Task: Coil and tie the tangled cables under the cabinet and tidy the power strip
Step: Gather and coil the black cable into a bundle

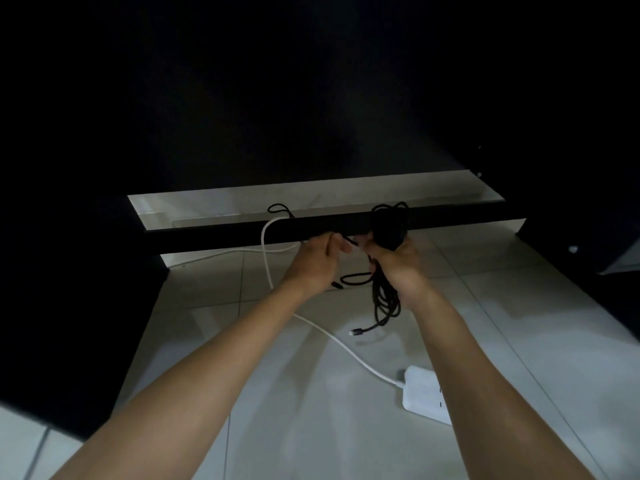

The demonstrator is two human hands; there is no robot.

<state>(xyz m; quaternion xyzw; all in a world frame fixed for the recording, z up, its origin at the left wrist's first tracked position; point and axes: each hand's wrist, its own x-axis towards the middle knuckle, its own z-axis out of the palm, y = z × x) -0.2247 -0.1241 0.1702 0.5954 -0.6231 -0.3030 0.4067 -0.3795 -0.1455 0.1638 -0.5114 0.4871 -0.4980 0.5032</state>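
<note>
Right hand (398,268) gripped black cable bundle (386,299), loops dangling below fingers; left hand (315,263) pinched its loose end, fingers half-curled.

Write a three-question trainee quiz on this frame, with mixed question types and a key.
1. True or false: the white rectangular plastic power strip is lifted off the pale tiled floor.
2. Which hand grips the bundle of coiled black cable? A) the left hand B) the right hand C) neither
3. Fill in: the long white cord leads from the power strip towards the ____ cabinet edge.

Key
1. False: it lies on the floor beside the right forearm.
2. B: the right hand's fingers curl round the bundle, and loops hang below it.
3. Dark: the cord loops up in front of it.
</note>
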